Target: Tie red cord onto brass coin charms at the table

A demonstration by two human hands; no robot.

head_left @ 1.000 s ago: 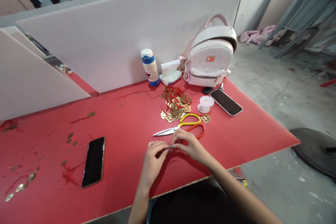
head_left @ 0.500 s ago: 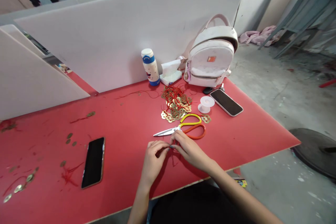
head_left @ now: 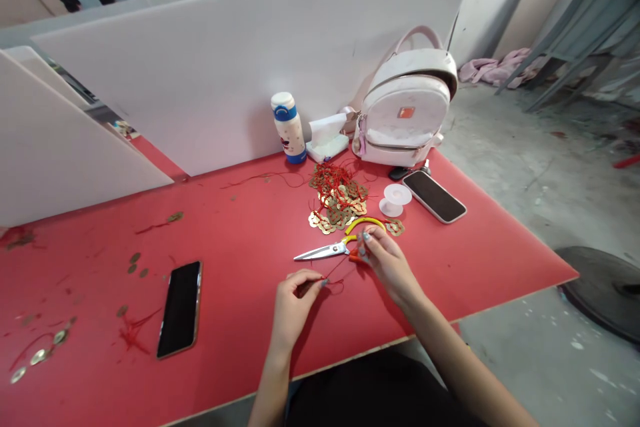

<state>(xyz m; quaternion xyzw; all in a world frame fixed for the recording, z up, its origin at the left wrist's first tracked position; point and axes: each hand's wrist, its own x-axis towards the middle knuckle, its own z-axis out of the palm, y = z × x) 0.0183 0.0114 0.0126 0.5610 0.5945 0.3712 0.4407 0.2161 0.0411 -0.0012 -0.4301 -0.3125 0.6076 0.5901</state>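
A thin red cord [head_left: 337, 272] runs between my two hands above the red table [head_left: 240, 327]. My left hand [head_left: 296, 300] pinches one part of it between thumb and fingers, and a loose loop hangs by the fingertips. My right hand [head_left: 387, 263] pinches the cord higher up, to the right, over the handles of the scissors [head_left: 325, 251]. The scissors lie with blades pointing left, their red handle mostly hidden behind that hand. Just beyond is a pile of brass coins [head_left: 337, 203] tied with red cord. Whether my left fingers also hold a coin cannot be seen.
Right of the pile are a white spool [head_left: 395, 200] and a white-edged phone [head_left: 434, 196]. A black phone [head_left: 179, 309] lies left, near scattered coins [head_left: 39, 356]. Along the white partition [head_left: 200, 80] stand a bottle [head_left: 289, 130], a tissue pack [head_left: 327, 140] and a backpack [head_left: 405, 107].
My right hand has moved up and to the right, away from my left hand, drawing the red cord out between them. My left hand stays almost in place.
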